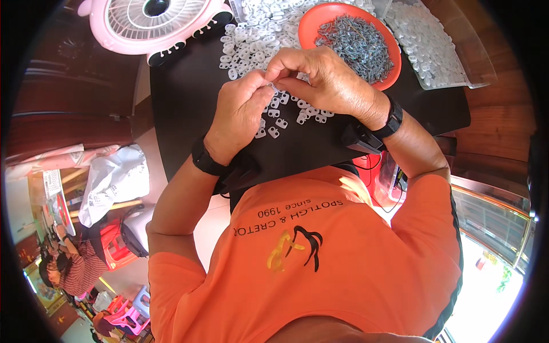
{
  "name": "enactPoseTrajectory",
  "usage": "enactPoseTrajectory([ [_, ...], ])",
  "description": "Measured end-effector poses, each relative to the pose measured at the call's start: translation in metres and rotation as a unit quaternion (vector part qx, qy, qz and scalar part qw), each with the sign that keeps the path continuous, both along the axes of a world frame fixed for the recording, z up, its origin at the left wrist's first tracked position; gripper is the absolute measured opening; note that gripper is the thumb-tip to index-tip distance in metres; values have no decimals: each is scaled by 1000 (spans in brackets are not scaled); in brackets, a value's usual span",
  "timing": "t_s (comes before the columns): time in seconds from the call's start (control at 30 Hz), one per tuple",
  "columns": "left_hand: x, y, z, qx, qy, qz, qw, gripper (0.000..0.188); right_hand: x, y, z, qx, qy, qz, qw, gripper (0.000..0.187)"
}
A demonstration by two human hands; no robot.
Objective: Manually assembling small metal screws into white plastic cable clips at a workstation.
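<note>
My left hand (240, 111) and my right hand (323, 80) meet over the dark table, fingertips touching. The left thumb and fingers are pinched on a small white plastic clip, of which only a sliver shows. My right thumb and forefinger are also closed in a pinch at the same spot; whatever they hold is hidden. Just below the hands lie several loose white plastic clips (274, 131) with holes in them. Beyond is a large heap of similar white pieces (246, 50). To the right of it stands an orange-red plate (309, 28) piled with grey metal nails (357, 48).
A pink fan (157, 28) stands at the far left. At the far right, a clear plastic bin (477, 71) holds many translucent white pieces. The dark table's (297, 150) near edge lies against my body. Other people (77, 268) sit in the left background near plastic stools.
</note>
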State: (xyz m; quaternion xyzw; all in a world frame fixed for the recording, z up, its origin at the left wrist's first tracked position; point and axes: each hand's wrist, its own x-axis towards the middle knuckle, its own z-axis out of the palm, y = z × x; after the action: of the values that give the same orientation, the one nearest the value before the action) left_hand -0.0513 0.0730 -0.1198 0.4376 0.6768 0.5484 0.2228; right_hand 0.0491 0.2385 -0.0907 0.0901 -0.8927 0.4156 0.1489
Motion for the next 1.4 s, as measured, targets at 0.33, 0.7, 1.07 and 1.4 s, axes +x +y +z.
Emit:
enactPoseTrajectory([
  [0.33, -9, -1, 7, -11, -94, -12, 995, 13, -7, 9, -10, -159, -77, 59, 982, 15],
  [0.7, -13, 0, 5, -12, -123, -29, 992, 17, -9, 9, -13, -211, -91, 26, 973, 10],
  [1.07, -9, 0, 4, -11, -121, -25, 992, 16, -8, 2, -12, -68, -45, -25, 996, 12],
  [1.4, -28, -1, 3, 39, -155, 33, 987, 14, 2, 27, 4, 142, 2, 49, 989, 7],
])
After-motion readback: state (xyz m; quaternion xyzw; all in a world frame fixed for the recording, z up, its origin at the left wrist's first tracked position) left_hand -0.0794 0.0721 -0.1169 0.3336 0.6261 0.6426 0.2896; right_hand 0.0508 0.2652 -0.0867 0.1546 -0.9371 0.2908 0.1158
